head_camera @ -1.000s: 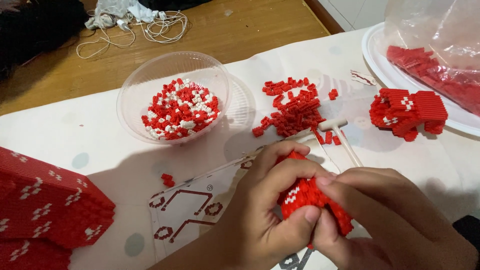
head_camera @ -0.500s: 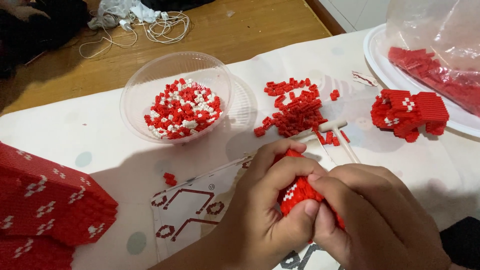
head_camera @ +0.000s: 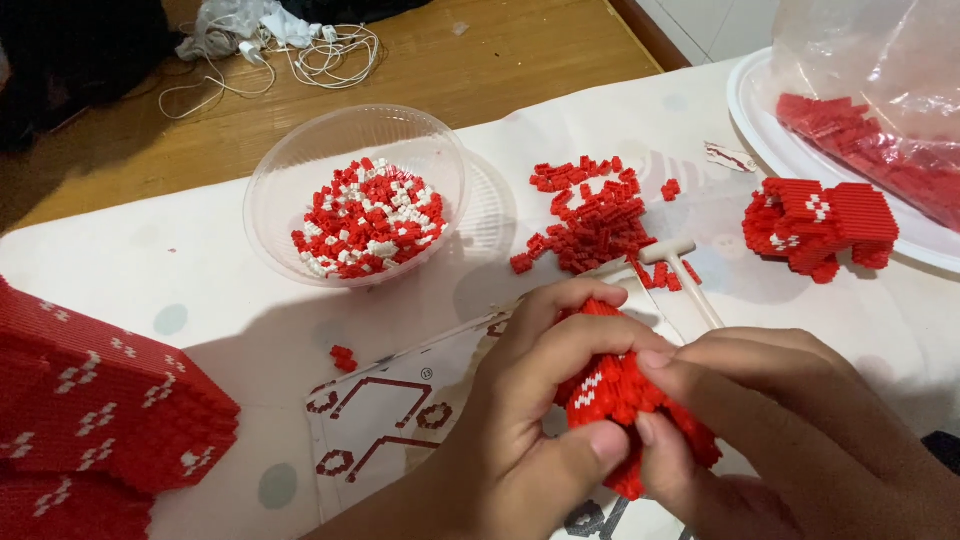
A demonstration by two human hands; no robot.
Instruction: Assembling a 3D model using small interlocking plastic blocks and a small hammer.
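- White cloth covers the table where I work, with bare wooden floor and a tangle of white cord beyond its far edge.
- Big red block wall with white marks sits at my left, well apart from my hands.
- Over on the right a white plate holds a clear plastic bag of red pieces; just in front of the plate stands a smaller red built chunk.
- My clear plastic bowl of red and white bricks sits ahead and to the left, with a loose pile of red bricks beside it and a small white tool at the pile's near edge.
- A printed instruction sheet lies flat under my hands.
- My left hand wraps the red brick piece from the left, fingers curled over its top and thumb pressed on its front.
- My right hand closes in from the right, thumb and forefinger pinching the same piece, so it sits between both hands, above the sheet.
- I judge that squeezing too hard could crack the piece along a seam and scatter bricks over the cloth; a slipping thumb could do the same.
- Two stray red bricks lie near the sheet's corner, easy to sweep off with a wrist.
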